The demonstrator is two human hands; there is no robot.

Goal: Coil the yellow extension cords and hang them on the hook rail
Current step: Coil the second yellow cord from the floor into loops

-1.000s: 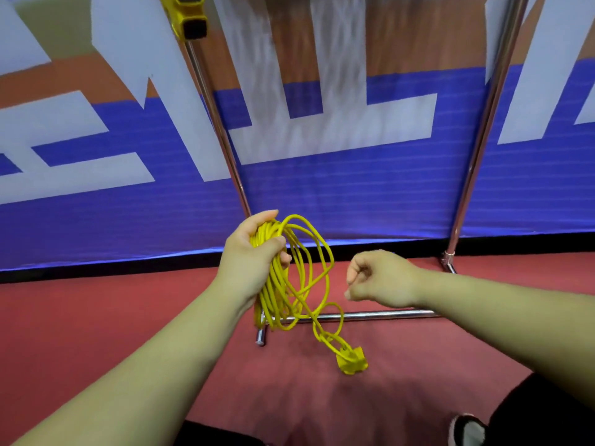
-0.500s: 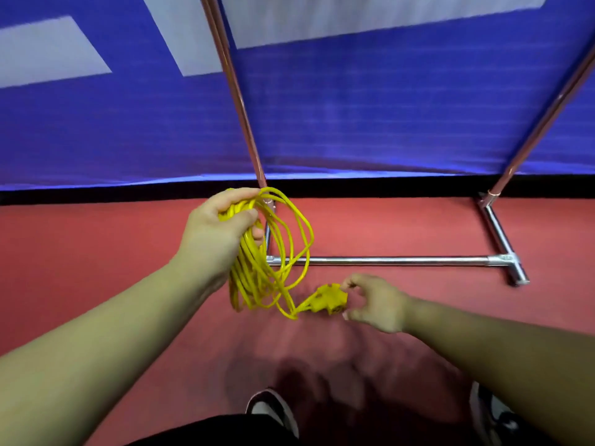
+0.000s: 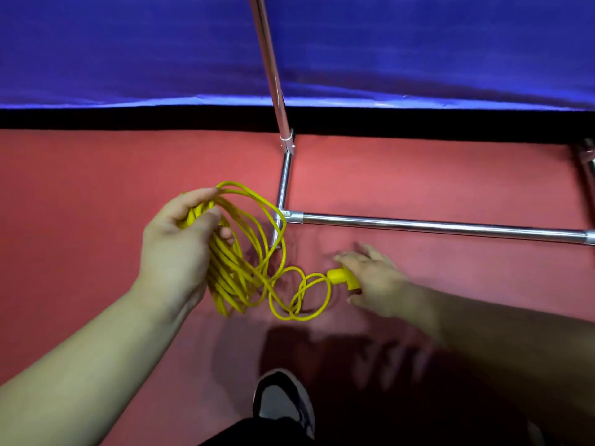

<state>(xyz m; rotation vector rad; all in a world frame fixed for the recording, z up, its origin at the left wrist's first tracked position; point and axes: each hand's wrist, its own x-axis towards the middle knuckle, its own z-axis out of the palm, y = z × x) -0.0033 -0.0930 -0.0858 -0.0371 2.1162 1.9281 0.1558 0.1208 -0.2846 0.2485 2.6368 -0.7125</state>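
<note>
Above the red floor (image 3: 80,188), the left hand (image 3: 174,252) grips a yellow extension cord (image 3: 244,252) gathered into loose loops. Its fingers (image 3: 193,201) are curled over the top of the bundle, and the thumb presses against the strands. The loops hang in front of a chrome base bar (image 3: 444,226). A short tail curls rightward in two small loops to the yellow plug (image 3: 341,277). The right hand (image 3: 376,281) is at the plug, blurred, with its digits stretched forward and slightly spread. I cannot tell whether it actually grips the plug. A chrome upright (image 3: 270,69) rises before a blue banner (image 3: 128,43). A shoe (image 3: 283,400) shows below.
</note>
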